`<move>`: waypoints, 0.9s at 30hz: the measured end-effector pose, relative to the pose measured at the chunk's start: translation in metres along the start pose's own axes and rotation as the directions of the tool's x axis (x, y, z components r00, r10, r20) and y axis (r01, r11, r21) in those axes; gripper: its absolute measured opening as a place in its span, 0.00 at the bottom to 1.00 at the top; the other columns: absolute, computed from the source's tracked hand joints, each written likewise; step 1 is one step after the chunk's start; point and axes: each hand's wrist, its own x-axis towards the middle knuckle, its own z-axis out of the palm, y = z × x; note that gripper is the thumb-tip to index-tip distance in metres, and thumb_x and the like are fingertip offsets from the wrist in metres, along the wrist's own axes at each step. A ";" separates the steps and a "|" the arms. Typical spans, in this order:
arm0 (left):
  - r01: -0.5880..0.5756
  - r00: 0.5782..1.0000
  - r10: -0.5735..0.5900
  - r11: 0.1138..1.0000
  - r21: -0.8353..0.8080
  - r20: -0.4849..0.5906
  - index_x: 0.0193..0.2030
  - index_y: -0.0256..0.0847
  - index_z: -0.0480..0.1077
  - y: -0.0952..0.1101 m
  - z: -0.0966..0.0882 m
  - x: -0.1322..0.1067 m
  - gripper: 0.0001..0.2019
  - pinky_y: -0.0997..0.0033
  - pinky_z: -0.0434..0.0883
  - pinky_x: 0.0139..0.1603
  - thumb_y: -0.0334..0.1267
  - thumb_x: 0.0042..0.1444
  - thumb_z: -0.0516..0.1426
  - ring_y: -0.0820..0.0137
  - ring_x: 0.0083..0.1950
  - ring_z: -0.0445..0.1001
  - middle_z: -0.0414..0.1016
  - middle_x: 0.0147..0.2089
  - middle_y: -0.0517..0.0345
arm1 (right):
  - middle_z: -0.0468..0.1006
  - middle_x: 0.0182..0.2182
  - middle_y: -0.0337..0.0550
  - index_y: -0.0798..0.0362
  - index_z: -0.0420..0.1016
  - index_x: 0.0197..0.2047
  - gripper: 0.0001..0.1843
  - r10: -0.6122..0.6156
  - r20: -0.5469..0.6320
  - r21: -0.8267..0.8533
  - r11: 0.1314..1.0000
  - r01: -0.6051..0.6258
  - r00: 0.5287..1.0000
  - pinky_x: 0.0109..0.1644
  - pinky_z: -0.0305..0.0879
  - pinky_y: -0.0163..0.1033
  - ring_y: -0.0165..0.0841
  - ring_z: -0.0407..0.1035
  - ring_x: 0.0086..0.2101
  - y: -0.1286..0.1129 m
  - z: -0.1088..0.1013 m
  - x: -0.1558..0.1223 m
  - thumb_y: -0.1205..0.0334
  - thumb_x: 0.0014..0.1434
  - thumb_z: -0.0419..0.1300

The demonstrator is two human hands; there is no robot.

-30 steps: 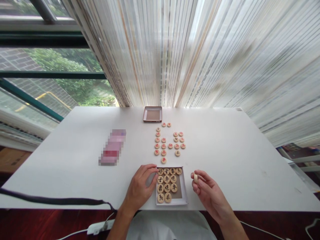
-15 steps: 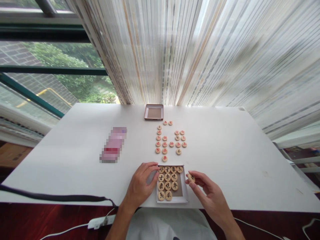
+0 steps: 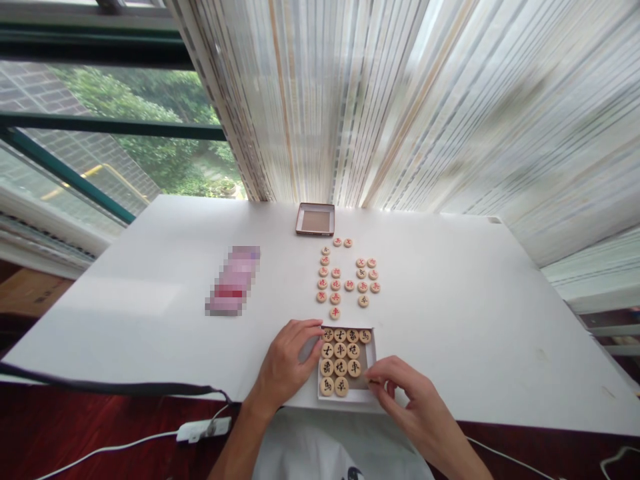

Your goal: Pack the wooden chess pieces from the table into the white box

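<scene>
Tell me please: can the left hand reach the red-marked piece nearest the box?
Probably yes: the left hand is at the left edge of the box, the red-marked piece lies just past its far edge, with nothing visible between them.

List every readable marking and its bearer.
"士": two boxed pieces
"車": two boxed, one loose piece
"馬": two boxed pieces
"炮": two boxed pieces
"象": two boxed pieces
"卒": boxed and loose pieces
"將": one boxed piece
"帥": one loose piece
"兵": several loose pieces
Unreadable (small, blurred, hidden): other loose pieces, held piece, carton, pink item
</scene>
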 end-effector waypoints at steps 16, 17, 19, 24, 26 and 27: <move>0.010 1.000 -0.010 1.000 -0.005 0.005 0.50 0.43 0.74 0.000 0.001 -0.001 0.08 0.55 0.74 0.58 0.32 0.66 0.57 0.61 0.55 0.76 0.79 0.54 0.50 | 0.78 0.33 0.43 0.45 0.79 0.39 0.08 0.005 -0.103 -0.341 0.939 -0.040 0.995 0.38 0.72 0.41 0.38 0.74 0.34 0.001 0.032 -0.005 0.53 0.68 0.61; 0.009 1.000 -0.009 1.000 -0.005 0.004 0.50 0.43 0.74 0.000 0.001 0.000 0.08 0.55 0.74 0.58 0.32 0.66 0.57 0.61 0.55 0.76 0.79 0.54 0.50 | 0.78 0.33 0.43 0.45 0.79 0.39 0.08 -0.001 -0.118 -0.348 0.937 -0.040 0.993 0.38 0.72 0.41 0.38 0.74 0.34 0.001 0.033 -0.005 0.53 0.68 0.61; 0.008 1.000 -0.008 1.000 -0.003 0.004 0.50 0.43 0.74 0.000 0.001 0.000 0.08 0.54 0.75 0.58 0.32 0.67 0.57 0.61 0.54 0.76 0.79 0.53 0.50 | 0.78 0.32 0.43 0.45 0.78 0.37 0.09 -0.017 -0.141 -0.357 0.934 -0.035 0.990 0.39 0.72 0.41 0.39 0.74 0.34 0.000 0.036 -0.005 0.53 0.68 0.61; 0.012 1.000 -0.012 1.000 0.003 0.003 0.50 0.43 0.74 0.000 0.001 -0.001 0.08 0.54 0.75 0.57 0.33 0.67 0.57 0.60 0.54 0.76 0.79 0.54 0.50 | 0.79 0.31 0.43 0.46 0.76 0.36 0.09 -0.054 -0.165 -0.398 0.917 -0.017 0.985 0.39 0.70 0.44 0.40 0.72 0.35 0.001 0.041 -0.006 0.54 0.68 0.60; 0.012 1.000 -0.012 1.000 0.006 0.001 0.50 0.44 0.75 0.000 0.001 0.000 0.08 0.54 0.75 0.57 0.32 0.67 0.57 0.61 0.54 0.76 0.79 0.53 0.50 | 0.79 0.31 0.44 0.47 0.74 0.34 0.10 -0.071 -0.169 -0.429 0.903 -0.008 0.983 0.39 0.69 0.45 0.41 0.71 0.35 0.003 0.042 -0.006 0.55 0.69 0.60; 0.013 1.000 -0.013 1.000 0.008 0.002 0.50 0.44 0.75 0.001 0.001 0.000 0.08 0.55 0.75 0.57 0.32 0.66 0.57 0.61 0.54 0.76 0.79 0.53 0.50 | 0.78 0.30 0.44 0.47 0.74 0.33 0.11 -0.075 -0.170 -0.442 0.897 -0.008 0.983 0.39 0.69 0.45 0.41 0.71 0.34 0.003 0.042 -0.006 0.56 0.69 0.60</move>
